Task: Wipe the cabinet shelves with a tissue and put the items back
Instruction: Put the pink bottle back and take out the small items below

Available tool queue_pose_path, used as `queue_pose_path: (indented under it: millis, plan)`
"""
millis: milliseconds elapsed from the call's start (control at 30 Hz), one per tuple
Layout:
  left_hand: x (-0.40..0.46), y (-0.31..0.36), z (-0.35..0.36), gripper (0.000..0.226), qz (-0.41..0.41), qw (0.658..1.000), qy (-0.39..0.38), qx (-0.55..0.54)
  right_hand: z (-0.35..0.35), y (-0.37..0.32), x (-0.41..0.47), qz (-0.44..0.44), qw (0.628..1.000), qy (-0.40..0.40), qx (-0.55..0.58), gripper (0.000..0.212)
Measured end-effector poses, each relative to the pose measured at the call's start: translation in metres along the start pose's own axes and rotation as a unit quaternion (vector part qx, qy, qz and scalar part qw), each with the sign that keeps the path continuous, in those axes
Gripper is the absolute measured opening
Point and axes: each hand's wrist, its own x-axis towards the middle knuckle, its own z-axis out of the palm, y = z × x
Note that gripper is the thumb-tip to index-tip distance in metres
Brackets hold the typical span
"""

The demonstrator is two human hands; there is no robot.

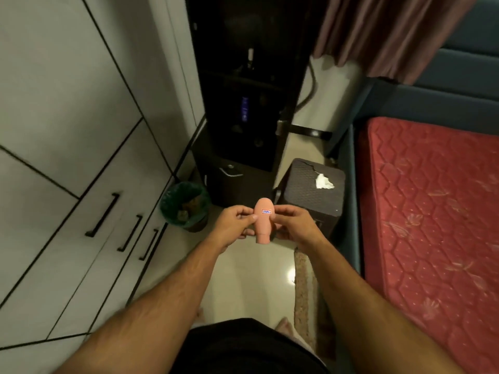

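A small pink bottle with a red-and-blue label is held upside down at the centre, cap pointing down. My left hand pinches its left side and my right hand grips its right side. Beyond my hands stands the dark open cabinet, with a few dim items on its shelves, among them a dark bottle with a blue label. A crumpled white tissue lies on top of a dark stool just right of the cabinet's base.
White wardrobe doors and drawers with black handles fill the left. A green-lined bin stands on the floor by the cabinet. A bed with a red mattress fills the right. A narrow rug lies on the glossy floor.
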Motion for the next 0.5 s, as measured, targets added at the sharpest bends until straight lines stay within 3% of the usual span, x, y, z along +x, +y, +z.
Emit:
queue_pose_path:
  millis: [100,267,500]
  plan:
    - [-0.010,-0.008,-0.059,0.018,0.007,1.000,0.026,0.008,0.059,-0.006,0.006,-0.014,0.999,-0.031,-0.005,0.024]
    - [-0.006,-0.006,-0.140,0.021,0.033,0.997,0.064,0.009,0.142,-0.029,0.020,-0.068,0.998,-0.013,-0.008,0.028]
    - [0.017,0.021,-0.184,0.018,0.074,0.996,0.055,0.002,0.175,-0.064,0.045,-0.109,0.992,0.045,-0.042,0.029]
